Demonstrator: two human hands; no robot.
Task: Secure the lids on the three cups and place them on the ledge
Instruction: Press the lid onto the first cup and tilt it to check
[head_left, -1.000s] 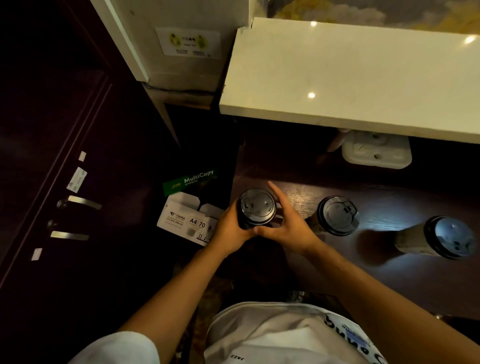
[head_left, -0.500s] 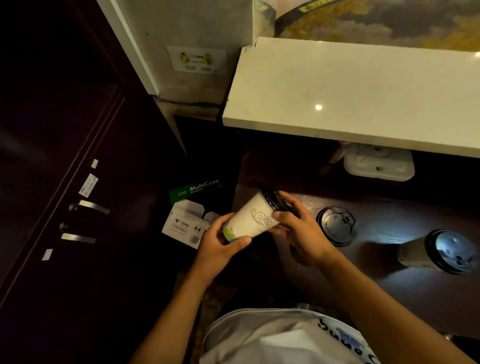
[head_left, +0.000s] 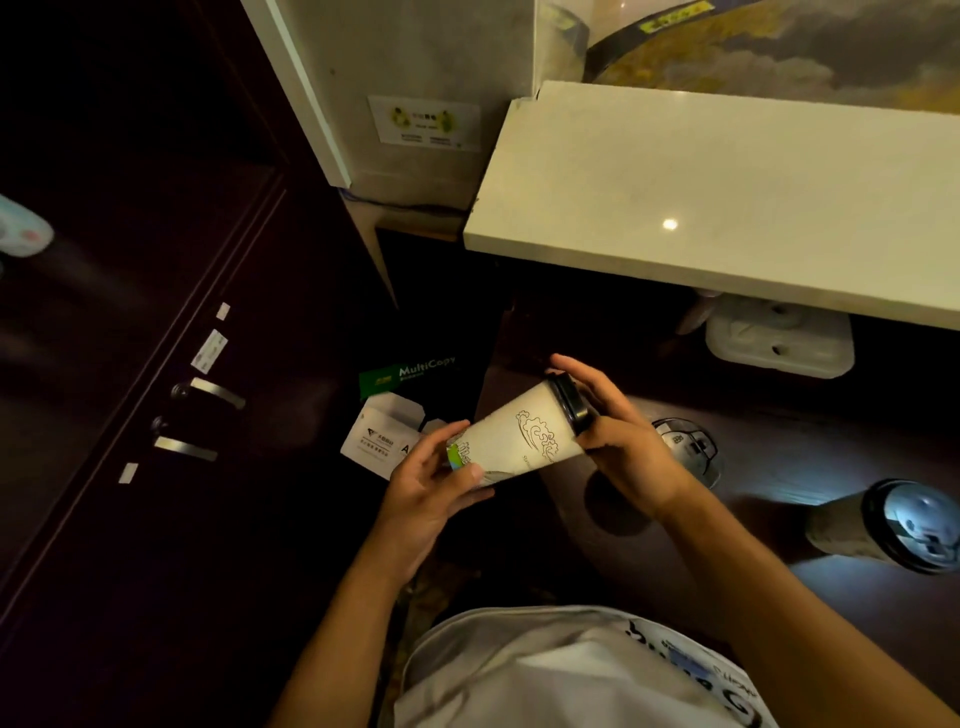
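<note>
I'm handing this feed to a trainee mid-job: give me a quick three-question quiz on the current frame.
1. True or false: the white cup in both hands stands upright.
2. Which hand covers its black lid? A) left hand B) right hand
3. How many cups stand on the ledge?

Key: 1 false, it lies tilted, lid end up and to the right, left hand gripping the base. 2 B. 3 None; the middle cup and the right cup stand on the dark table.
</note>
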